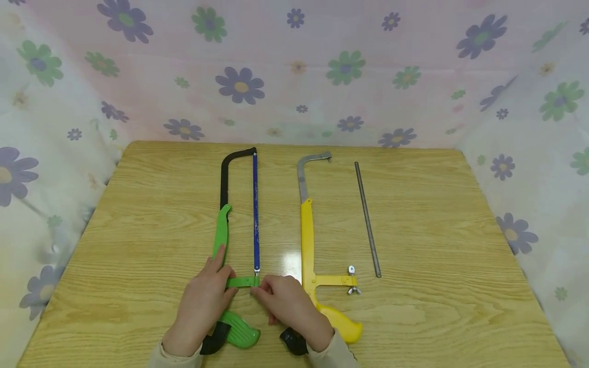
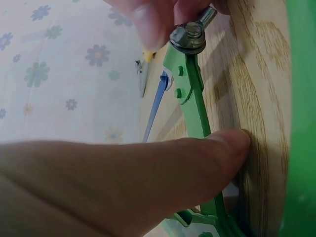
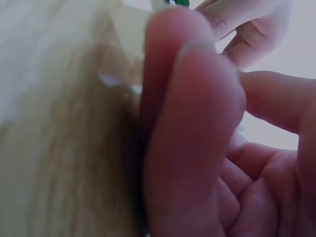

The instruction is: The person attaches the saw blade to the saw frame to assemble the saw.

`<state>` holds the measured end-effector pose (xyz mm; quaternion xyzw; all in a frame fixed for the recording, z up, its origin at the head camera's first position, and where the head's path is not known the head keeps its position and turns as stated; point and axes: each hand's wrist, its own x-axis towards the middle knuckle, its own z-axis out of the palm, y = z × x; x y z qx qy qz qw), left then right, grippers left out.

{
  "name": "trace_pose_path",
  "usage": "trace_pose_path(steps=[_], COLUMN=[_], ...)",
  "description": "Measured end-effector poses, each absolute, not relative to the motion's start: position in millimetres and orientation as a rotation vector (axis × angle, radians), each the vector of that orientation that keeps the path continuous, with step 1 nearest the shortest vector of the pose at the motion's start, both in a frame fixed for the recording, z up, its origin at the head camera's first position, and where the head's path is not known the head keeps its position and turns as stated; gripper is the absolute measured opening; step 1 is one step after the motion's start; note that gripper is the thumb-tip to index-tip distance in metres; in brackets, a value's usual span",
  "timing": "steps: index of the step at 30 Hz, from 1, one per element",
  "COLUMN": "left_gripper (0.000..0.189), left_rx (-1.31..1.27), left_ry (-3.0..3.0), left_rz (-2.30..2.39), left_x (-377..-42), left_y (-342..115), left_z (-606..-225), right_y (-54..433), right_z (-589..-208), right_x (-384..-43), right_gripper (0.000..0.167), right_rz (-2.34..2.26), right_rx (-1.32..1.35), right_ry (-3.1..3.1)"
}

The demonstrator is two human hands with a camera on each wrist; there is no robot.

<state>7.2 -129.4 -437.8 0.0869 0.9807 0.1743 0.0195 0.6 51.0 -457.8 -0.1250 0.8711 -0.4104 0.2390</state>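
A green-handled hacksaw [image 1: 222, 230] with a black front arm lies on the table, its blue blade [image 1: 256, 214] spanning the two ends of the frame. My left hand [image 1: 202, 296] grips the green frame above the handle, its thumb [image 2: 229, 143] against the short cross arm. At the end of that cross arm sits a metal wing nut [image 2: 190, 37]. Fingertips of my right hand [image 1: 287, 301] pinch this wing nut; in the head view they hide it. The right wrist view shows the right fingers curled, close over the tabletop.
Right of the green saw lies a yellow hacksaw [image 1: 307, 235] with a grey front arm and no blade fitted; my right forearm overlaps its handle. A loose grey blade [image 1: 368, 220] lies farther right on the wooden table [image 1: 428, 230]. Flowered cloth [image 1: 271, 51] hangs behind and at both sides.
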Motion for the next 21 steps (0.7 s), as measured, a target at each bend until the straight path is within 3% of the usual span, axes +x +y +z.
trace_pose_path(steps=[9,21], left_gripper=[0.018,0.018], left_rx=[0.276,0.279], left_ry=[3.041,3.053], left_rz=[0.535,0.554], left_x=[6.6,6.7], left_y=[-128.8,-128.4], left_z=[-437.0,-438.2], right_y=[49.0,48.8], right_z=[-457.9,-457.6], right_x=[1.7,1.1], right_gripper=[0.035,0.030], right_rz=[-1.104,-1.032], right_rx=[-0.316,-0.418], right_ry=[2.409,2.482])
